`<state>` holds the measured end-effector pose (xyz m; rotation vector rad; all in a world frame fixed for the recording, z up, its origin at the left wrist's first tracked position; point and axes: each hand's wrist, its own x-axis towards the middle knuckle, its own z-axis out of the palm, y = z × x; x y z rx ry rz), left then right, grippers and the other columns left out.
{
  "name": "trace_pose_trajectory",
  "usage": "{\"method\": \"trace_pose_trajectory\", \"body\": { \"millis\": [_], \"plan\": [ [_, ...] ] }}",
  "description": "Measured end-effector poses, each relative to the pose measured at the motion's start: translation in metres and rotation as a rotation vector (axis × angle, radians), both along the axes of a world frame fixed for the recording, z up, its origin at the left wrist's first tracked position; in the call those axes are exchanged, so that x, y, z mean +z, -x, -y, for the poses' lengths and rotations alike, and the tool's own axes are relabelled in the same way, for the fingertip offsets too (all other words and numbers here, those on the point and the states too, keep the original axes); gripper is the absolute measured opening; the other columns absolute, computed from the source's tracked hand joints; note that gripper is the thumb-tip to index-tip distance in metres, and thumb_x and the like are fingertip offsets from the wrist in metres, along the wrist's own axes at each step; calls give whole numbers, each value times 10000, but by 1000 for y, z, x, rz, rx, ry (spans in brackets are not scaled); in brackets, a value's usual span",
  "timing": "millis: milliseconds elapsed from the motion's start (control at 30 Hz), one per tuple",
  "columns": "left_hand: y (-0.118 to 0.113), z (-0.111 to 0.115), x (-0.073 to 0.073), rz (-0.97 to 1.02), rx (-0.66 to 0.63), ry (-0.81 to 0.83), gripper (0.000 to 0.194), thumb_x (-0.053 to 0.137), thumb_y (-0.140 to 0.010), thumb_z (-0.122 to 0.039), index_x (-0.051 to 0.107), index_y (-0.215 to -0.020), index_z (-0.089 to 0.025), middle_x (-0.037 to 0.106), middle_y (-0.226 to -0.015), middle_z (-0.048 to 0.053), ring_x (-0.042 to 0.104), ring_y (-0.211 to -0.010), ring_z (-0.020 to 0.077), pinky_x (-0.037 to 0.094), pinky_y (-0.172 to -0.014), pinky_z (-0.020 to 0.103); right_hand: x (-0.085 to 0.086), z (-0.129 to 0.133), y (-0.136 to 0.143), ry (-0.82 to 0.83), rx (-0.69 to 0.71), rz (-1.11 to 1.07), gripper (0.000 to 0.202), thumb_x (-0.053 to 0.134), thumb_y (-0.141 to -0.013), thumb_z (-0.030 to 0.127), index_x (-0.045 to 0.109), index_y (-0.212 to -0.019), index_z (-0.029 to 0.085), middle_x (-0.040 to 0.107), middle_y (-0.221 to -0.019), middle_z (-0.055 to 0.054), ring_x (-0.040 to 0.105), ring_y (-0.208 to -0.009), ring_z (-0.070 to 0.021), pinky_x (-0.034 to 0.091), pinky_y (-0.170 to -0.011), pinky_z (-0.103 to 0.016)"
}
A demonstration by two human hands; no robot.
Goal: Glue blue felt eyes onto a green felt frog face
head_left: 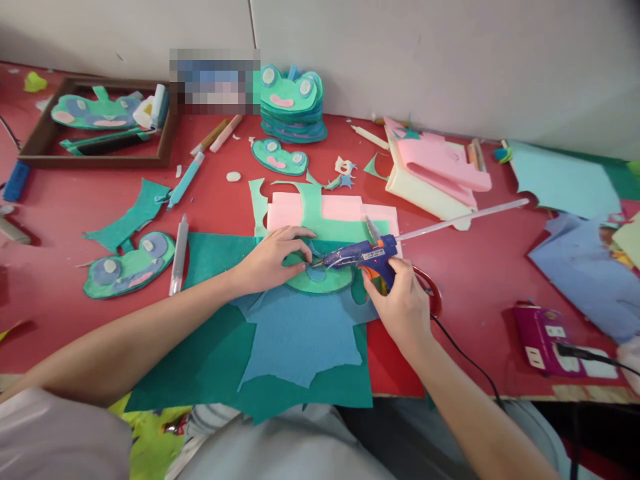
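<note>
— Gripping what, right hand (400, 308)?
— Blue glue gun (367, 257), fingers wrapped round its handle, centre frame, nozzle on the green felt frog piece (320, 277).
— Left hand (273, 260)?
— Fingers spread flat, pressing that piece down, left of the nozzle.

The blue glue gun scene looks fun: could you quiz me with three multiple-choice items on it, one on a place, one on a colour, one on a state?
1. Where is the stack of green felt frog faces?
A. by the back wall
B. inside the wooden frame
C. on the person's lap

2. What colour is the table top?
A. white
B. red
C. black

3. What is the right hand doing?
A. resting flat
B. cutting with scissors
C. gripping the blue hot glue gun

Answers: 1 A, the stack stands against the wall; 2 B, red shows between the felt sheets; 3 C, fingers wrap its handle while the left hand presses the green felt piece.
</note>
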<state>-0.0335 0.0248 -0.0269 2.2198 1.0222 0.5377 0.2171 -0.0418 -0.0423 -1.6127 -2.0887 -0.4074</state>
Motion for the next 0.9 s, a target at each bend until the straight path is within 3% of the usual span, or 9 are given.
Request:
{"method": "trace_pose_trajectory", "body": {
  "millis": [900],
  "plan": [
    [0,1,-3,21,33,1,123,561,-759,-175,537,-877,-196,513,-1261,55,453,-1202,200,356,-1022,402,-1,0,-4,10,34,18,304,504,-866,259,476,-1136,122,663,-970,-163,665,-879,-258,544,-641,-325]
  ]
}}
